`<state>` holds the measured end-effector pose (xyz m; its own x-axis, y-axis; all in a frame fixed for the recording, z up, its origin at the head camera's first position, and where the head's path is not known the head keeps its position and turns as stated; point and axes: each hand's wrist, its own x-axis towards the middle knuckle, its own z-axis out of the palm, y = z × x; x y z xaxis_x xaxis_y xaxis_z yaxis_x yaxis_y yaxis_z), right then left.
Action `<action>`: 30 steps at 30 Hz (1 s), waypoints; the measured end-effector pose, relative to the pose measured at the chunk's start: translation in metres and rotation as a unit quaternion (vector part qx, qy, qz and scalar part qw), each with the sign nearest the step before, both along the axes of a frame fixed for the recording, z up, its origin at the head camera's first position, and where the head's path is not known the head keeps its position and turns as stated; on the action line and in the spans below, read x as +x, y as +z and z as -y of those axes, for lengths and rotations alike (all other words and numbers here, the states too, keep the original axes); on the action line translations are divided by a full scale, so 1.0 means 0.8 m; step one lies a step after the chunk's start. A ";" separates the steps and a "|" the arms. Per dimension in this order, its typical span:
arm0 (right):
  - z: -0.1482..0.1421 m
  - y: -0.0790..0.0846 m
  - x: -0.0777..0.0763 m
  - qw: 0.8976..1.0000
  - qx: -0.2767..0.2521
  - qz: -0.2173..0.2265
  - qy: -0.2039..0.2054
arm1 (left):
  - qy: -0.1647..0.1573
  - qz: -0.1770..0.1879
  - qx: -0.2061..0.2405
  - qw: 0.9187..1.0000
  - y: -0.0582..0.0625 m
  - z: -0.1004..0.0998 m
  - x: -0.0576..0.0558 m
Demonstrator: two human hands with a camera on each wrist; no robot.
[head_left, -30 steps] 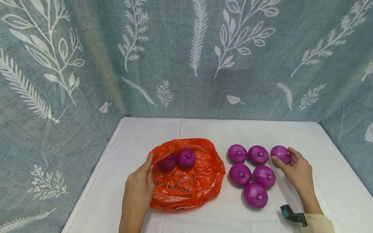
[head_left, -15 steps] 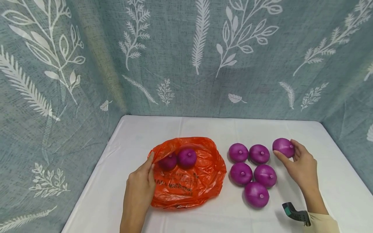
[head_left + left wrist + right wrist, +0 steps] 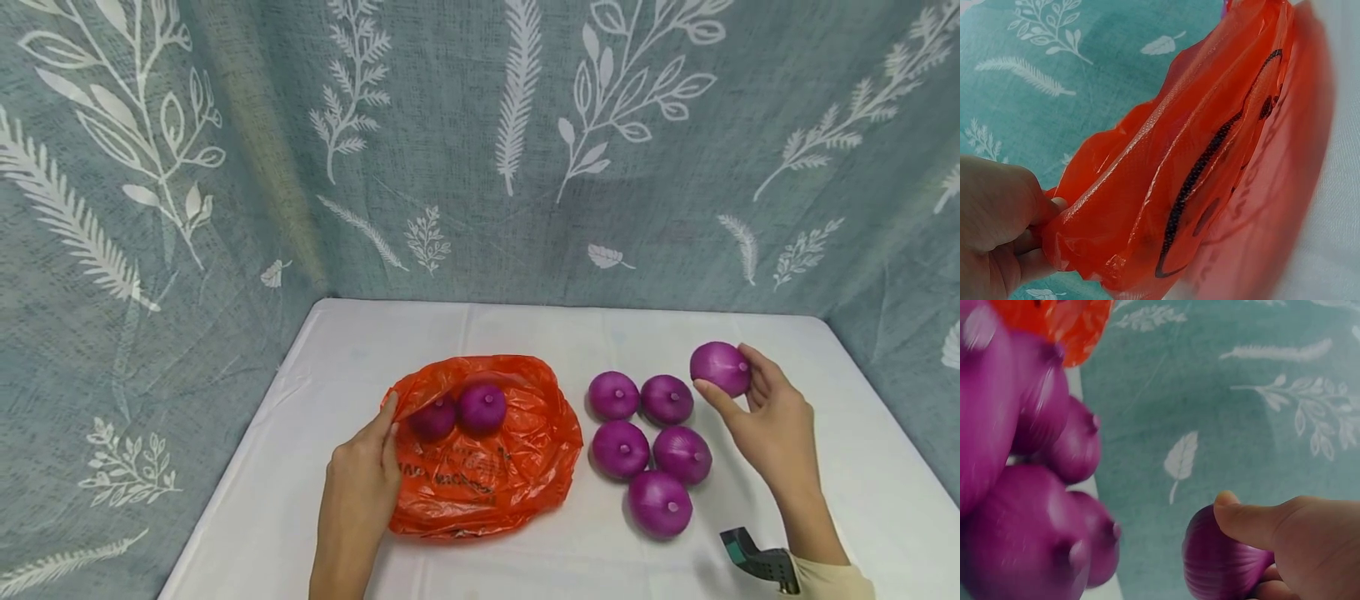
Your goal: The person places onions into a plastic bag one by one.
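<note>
My left hand [image 3: 360,475] pinches the left rim of a red plastic bag [image 3: 525,467] with black print. The bag lies with its mouth spread, and two purple onions [image 3: 482,408] rest in it. In the left wrist view, the thumb and fingers hold the crinkled bag edge [image 3: 1110,206]. At the right, my right hand [image 3: 772,425] grips a purple onion [image 3: 716,368] between thumb and fingers, raised over the table. The right wrist view shows the thumb across this onion [image 3: 1216,556]. Left of that hand, several purple onions [image 3: 619,450] sit grouped on the table.
A white cloth covers the table [image 3: 375,333]. Behind and beside it hangs a blue-green curtain [image 3: 450,125] with white leaf prints. A black strap device [image 3: 757,558] sits on the right wrist by a beige sleeve [image 3: 828,579].
My right hand has lifted the onion from the table's right side, up and then slightly left. My left hand keeps holding the bag rim in the same place.
</note>
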<state>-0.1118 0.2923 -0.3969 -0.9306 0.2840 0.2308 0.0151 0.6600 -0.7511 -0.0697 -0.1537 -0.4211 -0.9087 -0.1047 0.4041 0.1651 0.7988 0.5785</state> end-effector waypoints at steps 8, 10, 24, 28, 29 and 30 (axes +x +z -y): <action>0.022 0.017 0.005 0.999 -0.009 -0.026 0.024 | 0.001 -0.002 0.001 1.000 0.000 0.000 0.001; 0.028 0.020 0.006 0.999 -0.009 -0.030 0.031 | 0.001 -0.004 0.001 1.000 0.000 0.000 0.001; 0.067 0.028 0.006 0.995 -0.004 -0.059 0.086 | 0.000 0.003 0.004 1.000 0.000 -0.001 0.001; 0.081 0.027 0.005 0.994 -0.002 -0.051 0.093 | 0.000 0.004 0.005 1.000 0.001 0.000 0.002; 0.085 0.027 0.005 0.994 -0.001 -0.049 0.095 | 0.000 0.004 0.006 1.000 0.001 0.000 0.002; 0.089 0.027 0.005 0.994 -0.002 -0.048 0.098 | 0.001 0.003 0.004 1.000 0.001 0.000 0.002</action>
<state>-0.1079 0.2213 -0.3756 -0.9419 0.1007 0.3204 -0.1851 0.6404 -0.7454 -0.0679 -0.1541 -0.4199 -0.9112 -0.1104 0.3969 0.1593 0.7941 0.5866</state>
